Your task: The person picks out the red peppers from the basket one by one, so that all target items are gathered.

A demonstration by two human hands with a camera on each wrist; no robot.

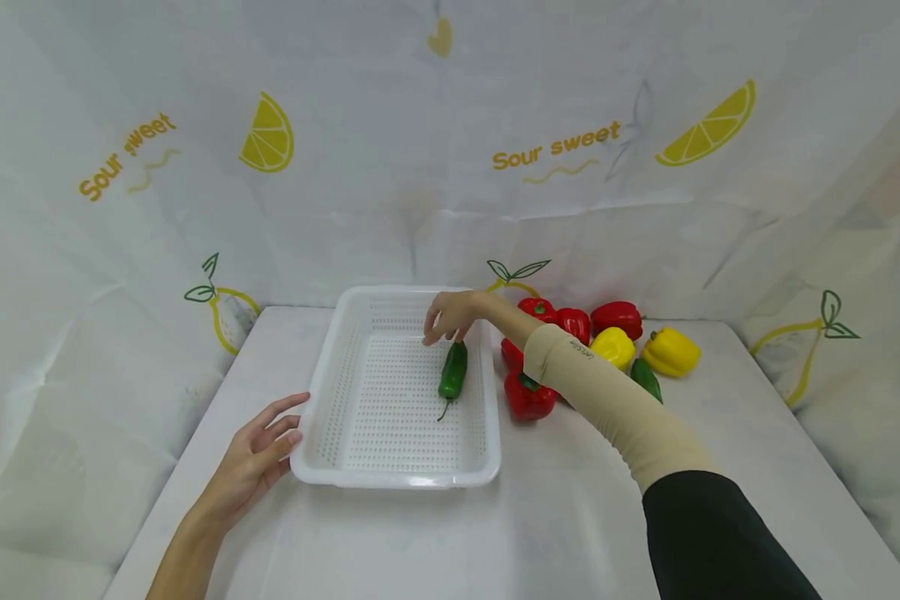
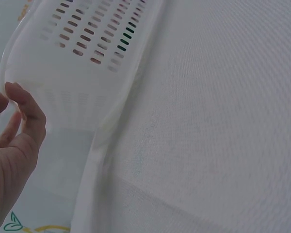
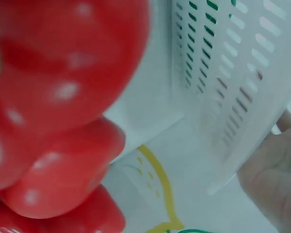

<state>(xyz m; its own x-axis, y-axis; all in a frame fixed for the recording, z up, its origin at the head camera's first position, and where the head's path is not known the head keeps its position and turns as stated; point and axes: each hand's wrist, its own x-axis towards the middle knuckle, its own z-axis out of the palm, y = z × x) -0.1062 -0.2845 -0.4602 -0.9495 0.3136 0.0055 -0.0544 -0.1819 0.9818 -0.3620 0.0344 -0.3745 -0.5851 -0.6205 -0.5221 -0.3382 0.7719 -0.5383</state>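
Observation:
A white perforated plastic basket [image 1: 400,481] stands on the table, with a green chili pepper [image 1: 453,372] in its right half, stem toward the front. My right hand [image 1: 450,317] hangs over the basket's far right part, fingers bent loosely downward just beyond the pepper's far end and gripping nothing. The right wrist view shows that hand [image 3: 276,179] partly hidden behind the basket wall. At the basket's left side, my left hand [image 1: 255,454] has its fingers spread and relaxed, fingertips at the outer rim. The left wrist view shows its fingertips [image 2: 14,89] against the rim.
Several red bell peppers [image 1: 528,397] lie to the right of the basket, partly under my right forearm. Beside them are yellow bell peppers [image 1: 671,352] and another green pepper [image 1: 646,380]. A white printed sheet [image 1: 390,183] hangs behind the table.

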